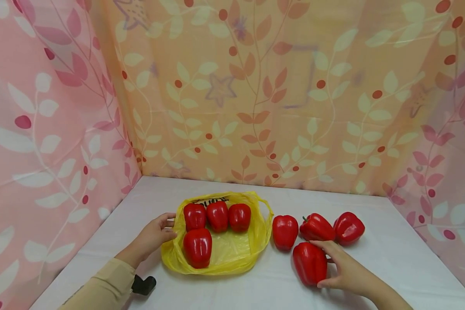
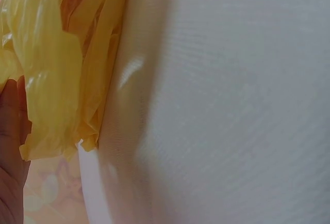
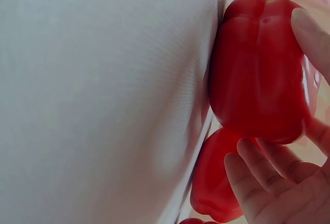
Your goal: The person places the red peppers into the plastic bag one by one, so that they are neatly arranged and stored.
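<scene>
A yellow plastic bag lies spread open on the table, with several red bell peppers inside it. At the bag's left rim is my left hand, its thumb and fingers holding the plastic; the left wrist view shows the thumb against the yellow folds, the other fingers mostly hidden. My right hand grips a red bell pepper on the table, right of the bag. In the right wrist view the thumb presses one side of that pepper and fingers curve at its other side.
Behind the gripped pepper lie three more red bell peppers, among them one beside the bag and one farthest right. A small black object rests by the left sleeve. Patterned curtains enclose the white-covered table at the back and sides.
</scene>
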### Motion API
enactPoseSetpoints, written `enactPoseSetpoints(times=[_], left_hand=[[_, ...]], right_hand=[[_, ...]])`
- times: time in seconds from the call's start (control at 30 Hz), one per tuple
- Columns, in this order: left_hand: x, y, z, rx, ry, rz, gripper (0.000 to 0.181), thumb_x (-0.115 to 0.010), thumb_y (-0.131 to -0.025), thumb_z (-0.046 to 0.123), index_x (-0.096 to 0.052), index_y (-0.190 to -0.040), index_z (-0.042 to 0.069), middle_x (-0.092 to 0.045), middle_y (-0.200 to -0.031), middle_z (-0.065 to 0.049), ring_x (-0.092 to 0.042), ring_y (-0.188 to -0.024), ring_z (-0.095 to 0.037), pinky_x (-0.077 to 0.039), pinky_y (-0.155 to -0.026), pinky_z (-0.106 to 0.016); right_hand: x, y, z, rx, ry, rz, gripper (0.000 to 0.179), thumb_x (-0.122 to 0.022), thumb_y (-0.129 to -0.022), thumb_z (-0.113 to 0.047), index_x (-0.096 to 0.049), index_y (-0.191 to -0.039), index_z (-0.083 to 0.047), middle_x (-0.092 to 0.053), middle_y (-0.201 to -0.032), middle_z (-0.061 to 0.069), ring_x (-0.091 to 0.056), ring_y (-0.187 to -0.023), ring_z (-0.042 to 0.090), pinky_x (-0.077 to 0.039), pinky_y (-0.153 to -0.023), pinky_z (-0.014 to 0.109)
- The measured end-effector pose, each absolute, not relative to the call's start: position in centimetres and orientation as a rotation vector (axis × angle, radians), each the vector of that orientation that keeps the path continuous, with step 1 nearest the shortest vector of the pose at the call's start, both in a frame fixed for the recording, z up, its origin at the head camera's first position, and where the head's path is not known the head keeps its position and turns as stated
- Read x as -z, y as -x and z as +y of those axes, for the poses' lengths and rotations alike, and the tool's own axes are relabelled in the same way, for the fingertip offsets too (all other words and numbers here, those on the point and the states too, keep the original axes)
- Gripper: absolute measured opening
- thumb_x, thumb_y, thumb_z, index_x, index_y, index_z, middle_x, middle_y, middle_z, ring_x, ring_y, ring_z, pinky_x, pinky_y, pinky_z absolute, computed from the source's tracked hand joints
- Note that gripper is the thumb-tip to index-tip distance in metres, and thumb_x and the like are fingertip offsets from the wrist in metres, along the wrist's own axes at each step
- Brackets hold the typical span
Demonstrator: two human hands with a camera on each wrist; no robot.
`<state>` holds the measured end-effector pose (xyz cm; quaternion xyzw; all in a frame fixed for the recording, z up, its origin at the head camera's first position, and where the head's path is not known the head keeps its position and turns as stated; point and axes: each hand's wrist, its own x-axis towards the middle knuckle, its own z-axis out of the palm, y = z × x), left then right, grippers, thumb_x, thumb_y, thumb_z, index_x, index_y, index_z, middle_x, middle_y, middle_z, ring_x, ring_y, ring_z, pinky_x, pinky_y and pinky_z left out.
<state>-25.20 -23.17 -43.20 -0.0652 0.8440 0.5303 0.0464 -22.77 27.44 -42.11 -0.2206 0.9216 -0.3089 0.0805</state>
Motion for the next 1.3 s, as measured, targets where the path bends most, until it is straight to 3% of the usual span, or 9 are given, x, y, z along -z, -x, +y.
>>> enactPoseSetpoints(times=[0.43,1.1,1.3], left_hand=[[43.3,25.2,-23.3,-1.619,0.191,2.578,0.056,-0.067,-0.08,0.008,-0.044,-0.131,0.014,-0.053,-0.116,-0.01,-0.057,-0.093,-0.018,-0.052,-0.083,-0.035],[43.3,25.3,-23.3,-1.62,0.199,2.564,0.055,-0.066,-0.081,0.009,-0.043,-0.131,0.015,-0.053,-0.117,-0.01,-0.056,-0.094,-0.019,-0.052,-0.083,-0.035],[43.3,25.3,-23.4,-1.624,0.192,2.566,0.055,-0.066,-0.081,0.009,-0.044,-0.131,0.015,-0.053,-0.117,-0.01,-0.056,-0.094,-0.019,-0.052,-0.083,-0.035]], right_hand=[[42.0,22.9,27.4,0.916,0.622,2.711,0.095,-0.083,-0.056,-0.04,-0.035,-0.136,-0.019,-0.04,-0.129,0.012,-0.041,-0.117,0.038,-0.054,-0.073,0.041],[41.3,23.5,27.2,0.93,0.63,2.72,0.092,-0.083,-0.055,-0.042,-0.041,-0.133,-0.02,-0.043,-0.128,0.011,-0.044,-0.115,0.036,-0.056,-0.069,0.036],[40.6,23.7,27.1,0.954,0.753,2.724,0.087,-0.082,-0.059,-0.039,-0.04,-0.134,-0.022,-0.043,-0.128,0.008,-0.045,-0.114,0.034,-0.054,-0.075,0.036]])
